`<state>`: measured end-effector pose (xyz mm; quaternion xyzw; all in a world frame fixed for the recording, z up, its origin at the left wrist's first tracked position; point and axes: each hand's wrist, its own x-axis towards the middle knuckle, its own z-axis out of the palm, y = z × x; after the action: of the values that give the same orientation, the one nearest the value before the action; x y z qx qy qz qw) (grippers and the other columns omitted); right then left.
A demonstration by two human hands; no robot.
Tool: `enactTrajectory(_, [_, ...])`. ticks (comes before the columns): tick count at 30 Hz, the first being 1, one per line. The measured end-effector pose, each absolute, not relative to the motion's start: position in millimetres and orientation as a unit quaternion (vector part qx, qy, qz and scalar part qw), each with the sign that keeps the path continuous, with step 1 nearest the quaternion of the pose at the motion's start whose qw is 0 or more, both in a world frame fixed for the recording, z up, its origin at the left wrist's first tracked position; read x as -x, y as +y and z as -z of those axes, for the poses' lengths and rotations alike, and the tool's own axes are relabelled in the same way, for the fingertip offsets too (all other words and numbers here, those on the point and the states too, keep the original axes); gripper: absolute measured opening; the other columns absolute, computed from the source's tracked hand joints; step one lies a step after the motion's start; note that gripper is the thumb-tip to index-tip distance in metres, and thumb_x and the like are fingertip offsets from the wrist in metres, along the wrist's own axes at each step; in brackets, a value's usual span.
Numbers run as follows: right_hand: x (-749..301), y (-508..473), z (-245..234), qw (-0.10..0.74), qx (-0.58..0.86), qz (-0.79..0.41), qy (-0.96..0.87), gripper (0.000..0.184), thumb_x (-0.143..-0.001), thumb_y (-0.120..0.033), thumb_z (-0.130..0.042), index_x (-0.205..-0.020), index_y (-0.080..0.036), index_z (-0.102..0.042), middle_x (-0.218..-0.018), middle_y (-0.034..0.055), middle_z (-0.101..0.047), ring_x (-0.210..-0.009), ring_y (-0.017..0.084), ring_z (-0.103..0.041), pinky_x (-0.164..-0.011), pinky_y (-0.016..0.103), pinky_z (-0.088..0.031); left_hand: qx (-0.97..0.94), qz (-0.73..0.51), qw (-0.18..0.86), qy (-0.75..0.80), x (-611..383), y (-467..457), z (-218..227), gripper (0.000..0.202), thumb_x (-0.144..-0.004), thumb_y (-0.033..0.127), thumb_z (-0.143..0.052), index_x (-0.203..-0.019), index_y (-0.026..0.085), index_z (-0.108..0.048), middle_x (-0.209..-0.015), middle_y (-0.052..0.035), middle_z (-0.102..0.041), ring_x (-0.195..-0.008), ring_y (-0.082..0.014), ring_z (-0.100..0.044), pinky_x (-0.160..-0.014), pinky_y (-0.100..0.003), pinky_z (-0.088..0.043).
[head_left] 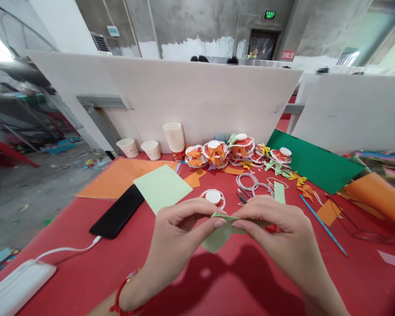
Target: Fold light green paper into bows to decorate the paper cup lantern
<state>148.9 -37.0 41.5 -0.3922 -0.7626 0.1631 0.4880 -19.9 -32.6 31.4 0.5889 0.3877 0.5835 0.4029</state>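
Note:
My left hand (176, 232) and my right hand (279, 230) meet over the red table (85, 267), and both pinch a small folded piece of light green paper (219, 235) between thumbs and fingers. The paper hangs slightly below the fingertips. Just beyond it lies a small red-and-white paper-cup flower (213, 197). A light green paper sheet (162, 188) lies to the left of it. A red string bracelet is on my left wrist.
A black phone (117, 212) with a white cable and power bank (16, 287) lies at left. Paper cups (174, 138), a row of finished paper-cup flowers (237, 151), orange (118, 175) and green paper sheets (312, 162), white cord loops (250, 182), scissors and a blue stick (322, 224) surround the work spot.

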Motion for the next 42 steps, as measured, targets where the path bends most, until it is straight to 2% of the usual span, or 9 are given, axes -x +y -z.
enactTrajectory(6, [-147.7, -36.9, -41.9, 0.483, 0.389, -0.164, -0.767, 0.013, -0.077, -0.013, -0.068, -0.069, -0.023, -0.071, -0.064, -0.002, -0.072, -0.057, 0.014, -0.064, -0.054, 0.027, -0.051, -0.59, -0.591, 0.405, 0.371, 19.7, -34.1, -31.2, 0.02, -0.068, 0.005, -0.069, -0.066, 0.024, -0.077, -0.062, 0.0014, -0.073, -0.057, -0.0105, -0.063, -0.052, -0.016, -0.052])
enactTrajectory(12, [-147.6, -36.7, -42.0, 0.497, 0.383, -0.158, -0.763, 0.014, -0.076, -0.012, -0.068, -0.069, -0.023, -0.072, -0.064, -0.0017, -0.073, -0.057, 0.015, -0.065, -0.054, 0.027, -0.051, -0.597, -0.61, 0.381, 0.356, 20.0, -33.7, -29.6, 0.026, -0.066, 0.001, -0.07, -0.068, 0.026, -0.077, -0.065, 0.0028, -0.074, -0.061, -0.0108, -0.065, -0.059, -0.017, -0.054])
enactTrajectory(17, [-147.6, -36.5, -40.6, 0.512, 0.382, -0.16, -0.753, 0.016, -0.074, -0.009, -0.069, -0.071, -0.023, -0.073, -0.065, -0.0015, -0.074, -0.058, 0.015, -0.065, -0.056, 0.028, -0.053, -0.616, -0.569, 0.403, 0.368, 20.8, -30.9, -30.9, 0.021, -0.066, 0.005, -0.071, -0.072, 0.024, -0.077, -0.069, 0.0007, -0.076, -0.063, -0.013, -0.067, -0.059, -0.018, -0.056])
enactTrajectory(23, [-147.8, -37.1, -40.5, 0.516, 0.396, -0.185, -0.737, 0.016, -0.074, -0.01, -0.069, -0.07, -0.024, -0.073, -0.062, -0.0022, -0.072, -0.057, 0.014, -0.063, -0.049, 0.024, -0.05, -0.631, -0.555, 0.382, 0.384, 20.7, -30.8, -28.9, 0.013, -0.067, 0.009, -0.071, -0.064, 0.021, -0.076, -0.062, -0.0005, -0.074, -0.053, -0.0135, -0.064, -0.051, -0.02, -0.053])
enactTrajectory(34, [-147.3, -37.8, -40.2, 0.51, 0.392, -0.208, -0.737, 0.016, -0.073, -0.007, -0.069, -0.069, -0.022, -0.073, -0.062, -0.0024, -0.071, -0.056, 0.013, -0.063, -0.049, 0.022, -0.049, -0.626, -0.589, 0.369, 0.354, 20.9, -34.2, -28.0, 0.029, -0.069, 0.002, -0.068, -0.07, 0.03, -0.077, -0.066, 0.0061, -0.075, -0.06, -0.0093, -0.065, -0.058, -0.014, -0.053])
enactTrajectory(42, [-146.5, -37.0, -41.4, 0.508, 0.389, -0.2, -0.742, 0.015, -0.071, -0.007, -0.07, -0.068, -0.021, -0.073, -0.06, -0.0019, -0.07, -0.055, 0.013, -0.062, -0.049, 0.022, -0.049, -0.615, -0.588, 0.399, 0.341, 21.9, -33.9, -27.3, 0.028, -0.071, 0.003, -0.067, -0.072, 0.028, -0.078, -0.068, 0.0028, -0.074, -0.063, -0.0108, -0.065, -0.058, -0.016, -0.053])
